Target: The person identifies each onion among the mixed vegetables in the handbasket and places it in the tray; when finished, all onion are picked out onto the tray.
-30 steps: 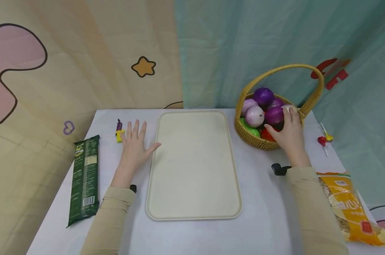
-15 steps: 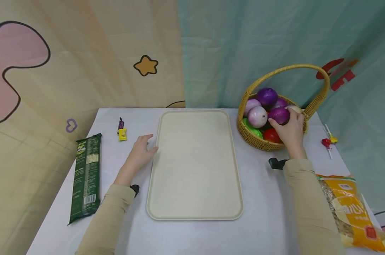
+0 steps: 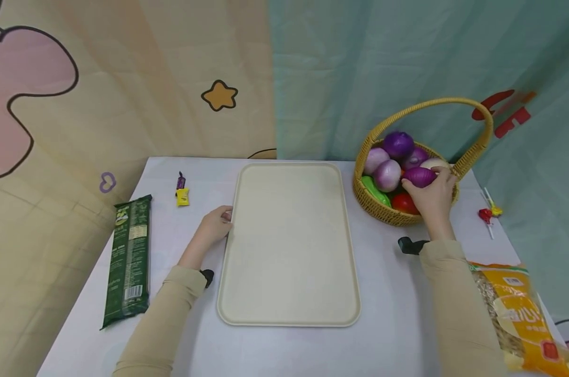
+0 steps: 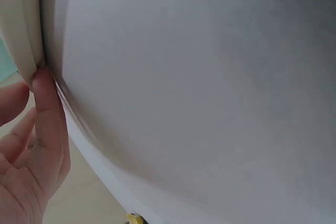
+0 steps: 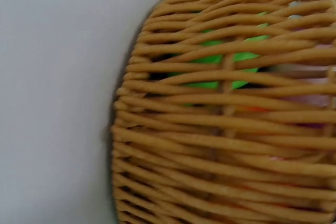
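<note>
A cream rectangular tray (image 3: pixel 289 251) lies flat on the white table. My left hand (image 3: pixel 212 228) pinches its left rim, and in the left wrist view thumb and fingertips (image 4: pixel 46 85) meet at the tray's edge (image 4: pixel 25 24). At the back right, my right hand (image 3: pixel 435 198) reaches into a wicker basket (image 3: pixel 381 210) and holds a purple onion (image 3: pixel 416 177) between thumb and fingers. Around that onion lie several other purple and pale onions (image 3: pixel 387 175), a red tomato-like item (image 3: pixel 404 203) and a green one (image 3: pixel 374 189). Only the basket's woven side (image 5: pixel 226 129) shows in the right wrist view.
A long dark green packet (image 3: pixel 129 262) lies at the left. Two small wrapped candies (image 3: pixel 183 197) are at the back left. Right of the basket lie two lollipops (image 3: pixel 486 214), and an orange bag (image 3: pixel 520 314) sits at the right edge. The basket's tall handle (image 3: pixel 435 102) arches over it.
My left hand has gone from spread fingers above the table to pinching the tray's left rim. The right hand has closed its fingers around the purple onion in the basket.
</note>
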`<state>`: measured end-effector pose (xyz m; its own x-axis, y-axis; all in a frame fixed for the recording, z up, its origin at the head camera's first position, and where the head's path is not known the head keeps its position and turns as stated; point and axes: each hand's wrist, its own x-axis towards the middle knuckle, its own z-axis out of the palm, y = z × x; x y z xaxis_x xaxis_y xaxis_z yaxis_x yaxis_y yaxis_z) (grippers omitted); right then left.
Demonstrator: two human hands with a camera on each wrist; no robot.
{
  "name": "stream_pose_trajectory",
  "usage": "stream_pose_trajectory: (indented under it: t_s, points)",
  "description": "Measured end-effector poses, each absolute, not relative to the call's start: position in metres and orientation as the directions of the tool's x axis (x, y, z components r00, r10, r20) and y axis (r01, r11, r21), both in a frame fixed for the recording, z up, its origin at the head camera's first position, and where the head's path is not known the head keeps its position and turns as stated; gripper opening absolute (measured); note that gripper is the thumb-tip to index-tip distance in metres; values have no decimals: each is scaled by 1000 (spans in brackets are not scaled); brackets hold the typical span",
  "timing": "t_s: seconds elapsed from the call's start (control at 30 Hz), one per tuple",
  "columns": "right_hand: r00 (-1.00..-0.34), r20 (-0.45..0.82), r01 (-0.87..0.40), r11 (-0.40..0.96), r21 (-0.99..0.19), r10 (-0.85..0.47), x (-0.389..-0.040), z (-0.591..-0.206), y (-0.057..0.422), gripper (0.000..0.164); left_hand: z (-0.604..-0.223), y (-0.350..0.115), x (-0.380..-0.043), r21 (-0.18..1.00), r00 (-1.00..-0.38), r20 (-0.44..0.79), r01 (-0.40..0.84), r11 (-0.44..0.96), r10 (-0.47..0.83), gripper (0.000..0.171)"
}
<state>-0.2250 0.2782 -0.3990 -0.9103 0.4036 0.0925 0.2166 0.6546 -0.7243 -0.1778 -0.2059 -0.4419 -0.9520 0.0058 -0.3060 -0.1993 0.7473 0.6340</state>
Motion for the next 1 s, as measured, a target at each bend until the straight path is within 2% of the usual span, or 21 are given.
stream_pose_trajectory:
  t_s: [0.13,0.23,0.4,0.5,0.7,1.0]
  points:
    - [-899,76,224,602,-766,432,-213,-389,273,83,-440,-204,-179,617,-953,-302,-209,758,-17,55]
    - [-899,89,185,556,-810,428,-204,-379,264,77,-439,-203,-179,618,-951,-308,-219,755,-24,56]
    - [-947,99,88,544,-834,305,-190,-368,232,79,-440,-202,-180,647,-945,-326,-230,727,-9,58]
    - [-981,32,82,562,-823,191,-187,-369,207,83,-442,-200,-180,672,-942,-337,-233,703,10,58]
    - [-998,-63,52,534,-844,-3,-199,-392,150,78,-444,-194,-176,691,-929,-371,-274,669,2,58]
    - [-982,-161,85,535,-841,-98,-225,-433,62,70,-447,-191,-173,745,-920,-391,-314,589,4,59]
